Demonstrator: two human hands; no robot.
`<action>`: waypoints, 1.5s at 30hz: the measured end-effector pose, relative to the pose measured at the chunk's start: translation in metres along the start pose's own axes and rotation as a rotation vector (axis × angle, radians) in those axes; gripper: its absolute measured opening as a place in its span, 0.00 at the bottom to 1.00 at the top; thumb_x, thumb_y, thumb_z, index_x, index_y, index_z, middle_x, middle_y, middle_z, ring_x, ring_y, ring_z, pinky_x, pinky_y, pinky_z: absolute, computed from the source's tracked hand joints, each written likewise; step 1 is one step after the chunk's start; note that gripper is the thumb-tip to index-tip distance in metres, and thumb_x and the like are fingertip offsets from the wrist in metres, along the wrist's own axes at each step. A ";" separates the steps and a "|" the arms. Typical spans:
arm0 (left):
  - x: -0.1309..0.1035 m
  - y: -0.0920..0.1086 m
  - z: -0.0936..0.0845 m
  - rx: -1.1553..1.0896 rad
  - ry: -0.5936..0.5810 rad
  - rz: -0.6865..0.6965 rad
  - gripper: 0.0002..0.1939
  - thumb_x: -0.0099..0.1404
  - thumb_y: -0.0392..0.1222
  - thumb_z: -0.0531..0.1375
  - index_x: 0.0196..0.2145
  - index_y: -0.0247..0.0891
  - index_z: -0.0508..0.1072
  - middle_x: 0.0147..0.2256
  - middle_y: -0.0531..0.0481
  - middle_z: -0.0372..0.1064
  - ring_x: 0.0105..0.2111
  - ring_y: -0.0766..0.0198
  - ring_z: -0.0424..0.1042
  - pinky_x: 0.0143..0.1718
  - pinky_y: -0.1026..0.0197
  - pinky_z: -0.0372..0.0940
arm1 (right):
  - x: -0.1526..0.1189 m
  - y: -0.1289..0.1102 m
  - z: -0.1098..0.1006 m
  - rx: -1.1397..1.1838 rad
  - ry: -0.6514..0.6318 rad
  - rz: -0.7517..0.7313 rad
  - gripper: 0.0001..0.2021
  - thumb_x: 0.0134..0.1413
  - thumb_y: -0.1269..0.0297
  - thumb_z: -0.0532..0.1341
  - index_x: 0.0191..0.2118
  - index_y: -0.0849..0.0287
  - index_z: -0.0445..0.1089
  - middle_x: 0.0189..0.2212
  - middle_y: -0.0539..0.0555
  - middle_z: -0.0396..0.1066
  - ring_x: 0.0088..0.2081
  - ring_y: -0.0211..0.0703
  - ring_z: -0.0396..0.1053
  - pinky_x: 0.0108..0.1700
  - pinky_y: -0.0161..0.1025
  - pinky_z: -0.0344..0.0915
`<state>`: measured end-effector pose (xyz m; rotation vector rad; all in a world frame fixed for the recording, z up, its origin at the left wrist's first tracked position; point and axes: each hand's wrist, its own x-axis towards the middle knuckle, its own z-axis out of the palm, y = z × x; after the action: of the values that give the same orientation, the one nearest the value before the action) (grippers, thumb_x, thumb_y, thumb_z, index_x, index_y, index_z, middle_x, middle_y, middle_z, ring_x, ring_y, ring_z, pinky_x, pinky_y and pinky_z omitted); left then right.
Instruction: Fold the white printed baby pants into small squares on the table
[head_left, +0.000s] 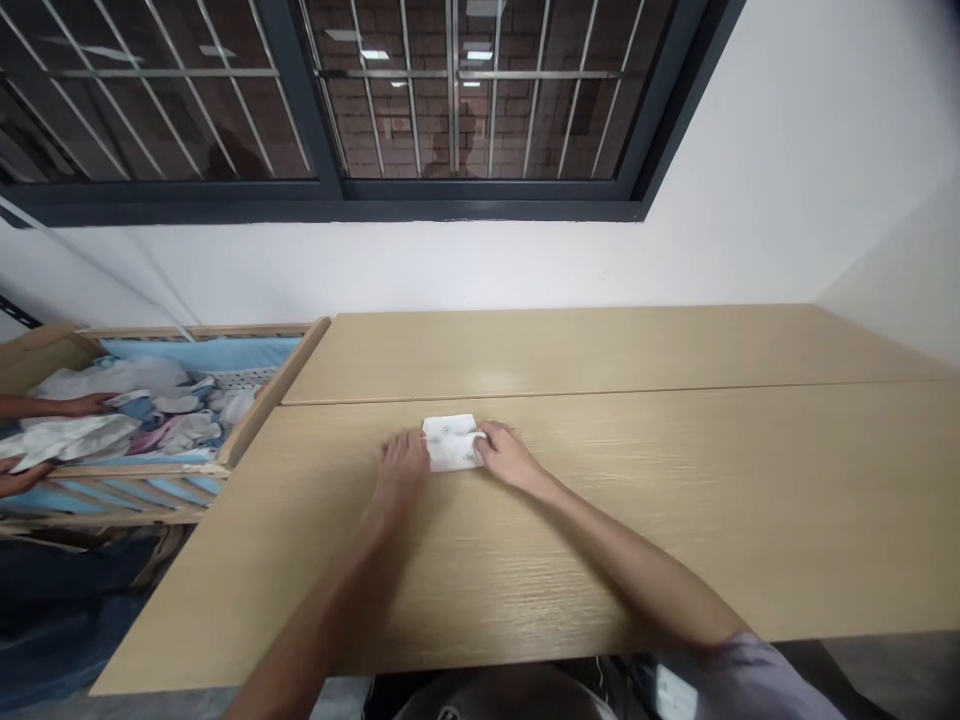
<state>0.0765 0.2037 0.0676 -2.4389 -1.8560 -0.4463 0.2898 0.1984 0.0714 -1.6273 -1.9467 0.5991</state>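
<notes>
A small white folded piece (451, 452), cloth-like or paper-like with faint small prints, lies on the wooden table (637, 480). Its upper part shows a crease running across, with a flap folded over. My left hand (405, 458) is at its left edge, fingers curled and pressed together against it, slightly blurred. At the right edge, the thumb and fingers of my right hand (508, 455) pinch the flap. The exact kind of the white piece is too small to make out.
On the left stands a wooden crib (274, 400) with blue lining, heaped with clothes (180, 430). Another person's hands (90, 404) handle cloth there. A white wall (480, 265) and a barred window (480, 120) rise behind the table. A seam runs across the tabletop.
</notes>
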 end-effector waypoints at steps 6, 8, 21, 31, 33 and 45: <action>0.048 0.007 0.028 0.051 0.076 -0.101 0.18 0.74 0.36 0.43 0.49 0.33 0.71 0.45 0.33 0.71 0.46 0.46 0.68 0.46 0.49 0.60 | 0.046 0.012 0.020 -0.065 0.122 0.126 0.14 0.71 0.63 0.47 0.49 0.59 0.68 0.49 0.63 0.73 0.53 0.52 0.68 0.53 0.46 0.59; 0.054 0.006 0.033 0.052 0.086 -0.101 0.18 0.73 0.35 0.43 0.48 0.32 0.71 0.43 0.33 0.71 0.46 0.45 0.69 0.46 0.49 0.61 | 0.053 0.014 0.026 -0.076 0.133 0.147 0.15 0.71 0.63 0.47 0.50 0.60 0.68 0.49 0.64 0.72 0.53 0.53 0.68 0.53 0.47 0.60; 0.030 0.018 0.047 -0.077 0.054 0.263 0.33 0.75 0.55 0.42 0.67 0.28 0.56 0.67 0.33 0.56 0.68 0.50 0.54 0.66 0.49 0.54 | 0.022 0.014 0.026 -0.312 -0.093 -0.438 0.29 0.68 0.64 0.48 0.72 0.63 0.50 0.71 0.63 0.49 0.72 0.51 0.44 0.71 0.53 0.42; 0.013 -0.009 0.044 -0.043 0.042 0.261 0.36 0.73 0.57 0.47 0.67 0.25 0.55 0.68 0.27 0.51 0.69 0.44 0.51 0.67 0.43 0.51 | 0.007 0.043 0.011 -0.283 -0.137 -0.379 0.37 0.70 0.44 0.46 0.74 0.61 0.42 0.73 0.63 0.40 0.74 0.56 0.36 0.71 0.58 0.38; 0.012 -0.013 0.035 -0.074 0.000 0.300 0.35 0.72 0.58 0.50 0.66 0.30 0.58 0.67 0.29 0.55 0.67 0.45 0.55 0.66 0.44 0.51 | 0.009 0.046 0.009 -0.271 -0.154 -0.367 0.42 0.65 0.40 0.52 0.74 0.62 0.42 0.74 0.65 0.36 0.74 0.61 0.33 0.70 0.61 0.37; 0.041 -0.013 0.004 -0.268 -0.032 0.111 0.15 0.68 0.37 0.52 0.50 0.39 0.71 0.52 0.40 0.73 0.55 0.51 0.70 0.59 0.49 0.61 | 0.042 0.037 0.015 0.129 0.076 -0.170 0.21 0.54 0.65 0.63 0.54 0.55 0.66 0.46 0.56 0.75 0.51 0.52 0.70 0.58 0.53 0.58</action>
<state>0.0752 0.2465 0.0724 -2.7160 -1.7625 -0.6935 0.3025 0.2465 0.0413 -1.3704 -1.9254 0.5735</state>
